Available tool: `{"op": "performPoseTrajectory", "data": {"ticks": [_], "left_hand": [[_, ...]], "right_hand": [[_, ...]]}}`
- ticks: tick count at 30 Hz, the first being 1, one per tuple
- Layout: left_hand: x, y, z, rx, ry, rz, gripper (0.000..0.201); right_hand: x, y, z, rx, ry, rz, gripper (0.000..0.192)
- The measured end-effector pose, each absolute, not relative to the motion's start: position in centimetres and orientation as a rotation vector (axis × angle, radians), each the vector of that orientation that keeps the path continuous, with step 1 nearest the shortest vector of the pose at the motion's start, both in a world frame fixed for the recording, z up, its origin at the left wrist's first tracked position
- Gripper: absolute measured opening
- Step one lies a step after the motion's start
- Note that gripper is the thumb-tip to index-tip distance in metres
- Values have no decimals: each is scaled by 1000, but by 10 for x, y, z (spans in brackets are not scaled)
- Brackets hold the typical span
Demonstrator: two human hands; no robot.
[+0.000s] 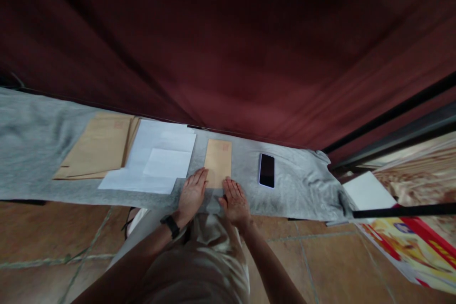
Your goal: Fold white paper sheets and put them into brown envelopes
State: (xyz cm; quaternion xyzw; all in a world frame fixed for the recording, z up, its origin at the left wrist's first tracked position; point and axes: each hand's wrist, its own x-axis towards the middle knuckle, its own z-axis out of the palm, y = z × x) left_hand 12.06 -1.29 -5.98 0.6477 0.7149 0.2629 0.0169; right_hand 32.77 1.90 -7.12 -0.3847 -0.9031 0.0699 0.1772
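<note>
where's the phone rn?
Head view: the phone lies face up on the grey cloth, right of the brown envelope, beyond the right hand.

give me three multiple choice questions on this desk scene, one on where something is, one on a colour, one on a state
1. Where does the phone lie?
A. right of the single brown envelope
B. on the white paper sheets
C. on the floor

2. What colour is the cloth over the surface?
A. grey
B. green
C. yellow

3. How are the left hand and right hand?
A. fists
B. flat, palms down at the envelope's near edge
C. holding the phone

Answers: 1 A, it lies right of the envelope on the cloth. 2 A, the fabric is grey. 3 B, fingers are spread flat.
</note>
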Motion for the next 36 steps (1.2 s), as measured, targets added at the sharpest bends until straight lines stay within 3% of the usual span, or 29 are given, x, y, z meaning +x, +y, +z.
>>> {"op": "performPoseTrajectory", "data": {"ticks": [9, 22, 32, 36], "left_hand": [[114, -20, -58, 1956, 2327, 777, 44], [124, -3, -41, 1619, 2435, 603, 26], [124, 19, -28, 1152, 1887, 1227, 18], [146, 20, 5, 1235, 1635, 1381, 20]], "right_hand": [[344, 20, -70, -1126, -2553, 164, 61], [323, 14, -84, -1256, -2445, 30, 58], [288, 10, -54, -1430, -2307, 150, 60], [280, 21, -33, -1487, -2116, 547, 47]]}}
